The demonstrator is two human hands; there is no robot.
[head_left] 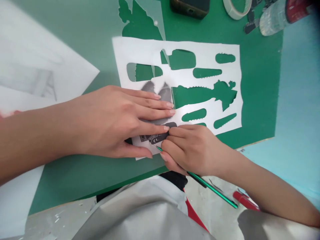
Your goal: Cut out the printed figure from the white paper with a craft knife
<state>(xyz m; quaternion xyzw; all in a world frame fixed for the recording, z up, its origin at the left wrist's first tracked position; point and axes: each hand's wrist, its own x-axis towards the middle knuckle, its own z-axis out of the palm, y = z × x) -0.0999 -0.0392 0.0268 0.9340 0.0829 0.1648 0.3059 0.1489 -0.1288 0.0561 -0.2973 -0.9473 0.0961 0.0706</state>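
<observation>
A white paper sheet (pixel 150 46) with several cut-out shapes and dark printed figures (pixel 166 93) lies on the green mat. My left hand (pixel 125 116) rests flat on its lower left part, fingers stretched out and hiding some of the print. Close beside those fingertips, my right hand (pixel 190 146) is closed around a slim green craft knife (pixel 215 190). Its thin pointed tip is at the edge of a small dark printed shape (pixel 160 137) near the sheet's lower border. The knife's long handle slants down to the right, past the mat's edge.
A clear plastic piece (pixel 160 16) lies partly under the sheet. Farther back are a dark box-like object (pixel 191 7), a tape roll (pixel 233 11) and a bottle (pixel 273 20). Large white paper (pixel 75 63) covers the left. Below the green mat (pixel 260 100), a red object (pixel 246 200) shows.
</observation>
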